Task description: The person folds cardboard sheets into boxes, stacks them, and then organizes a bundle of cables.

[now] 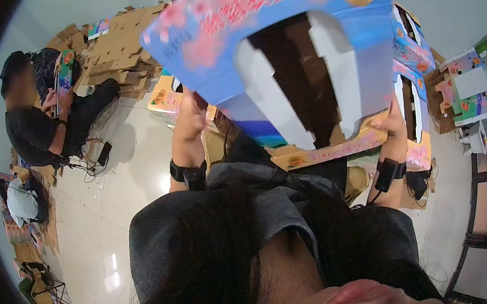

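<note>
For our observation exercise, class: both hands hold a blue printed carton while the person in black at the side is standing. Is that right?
Not quite. In the head view the person in black is sitting on the floor, not standing. The rest holds: the left hand and right hand hold the blue printed carton.

A blue carton [277, 22] held aloft.
The left hand [190, 117] grips its left edge and the right hand [393, 124] its lower right corner; beyond, a seated person [36, 124] works beside stacked cardboard [118, 52].
</note>
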Tool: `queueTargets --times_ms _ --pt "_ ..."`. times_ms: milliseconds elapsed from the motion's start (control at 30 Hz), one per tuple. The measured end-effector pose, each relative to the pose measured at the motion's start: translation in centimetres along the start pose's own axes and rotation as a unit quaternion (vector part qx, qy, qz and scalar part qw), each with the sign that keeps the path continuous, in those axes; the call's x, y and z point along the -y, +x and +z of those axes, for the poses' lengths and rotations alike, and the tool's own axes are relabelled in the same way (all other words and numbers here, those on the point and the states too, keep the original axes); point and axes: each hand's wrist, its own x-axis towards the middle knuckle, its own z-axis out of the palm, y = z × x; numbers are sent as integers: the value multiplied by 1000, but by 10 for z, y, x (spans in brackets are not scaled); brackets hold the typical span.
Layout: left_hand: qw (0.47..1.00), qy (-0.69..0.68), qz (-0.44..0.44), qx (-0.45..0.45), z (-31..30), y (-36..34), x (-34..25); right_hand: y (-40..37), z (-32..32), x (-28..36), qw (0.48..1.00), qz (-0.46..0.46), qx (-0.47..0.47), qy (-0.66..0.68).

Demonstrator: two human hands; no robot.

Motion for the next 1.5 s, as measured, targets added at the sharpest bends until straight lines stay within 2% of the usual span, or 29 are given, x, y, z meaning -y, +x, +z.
queueTargets --times_ms 100,200,333,400,467,533,633,667,933,1033,1133,1233,1267,1367,1433,1500 --pt "997 -7 -69 -47 5 -8 6 -2 20 7 1000 9 4 12" --pt "988 -49 -82 -117 29 -14 -6 -4 12 1 1000 12 20 -12" --pt "983 -44 -96 -150 57 -22 -28 -6 -2 9 992 41 86 -78" --pt "989 -61 -71 -111 55 -15 -17 -4 -6 28 992 35 116 -45" --pt "996 -71 -42 -34 45 -4 0 -1 -14 34 988 -33 132 -73" --pt "999 -20 -44 24 47 5 2 5 -6 46 996 -50 19 -68" --pt "993 6 -54 106 65 12 -14 11 -11 46 994 -78 -69 -21" --pt "990 8 -58 132 72 14 -18 11 -24 41 994 -89 -61 -6" --pt "992 -33 -75 91 92 5 -27 6 -35 30 987 -134 -86 8" --pt "993 -45 -68 90 90 2 -27 -1 -30 38 988 -124 -95 -4" --pt "994 -41 -44 88 85 6 -16 0 -28 43 992 -100 -70 -30" --pt "997 -51 -16 61 78 9 3 3 -53 40 977 -35 -62 -199" --pt "997 -56 -5 50 74 11 11 4 -41 56 955 -69 3 -288" --pt "988 -153 0 -17 51 17 37 4 -33 70 938 -49 37 -342" --pt "977 -199 5 -78 41 15 41 -2 -49 52 948 90 155 -261" --pt "966 -223 21 -129 30 18 47 -12 -48 20 962 118 219 -110"
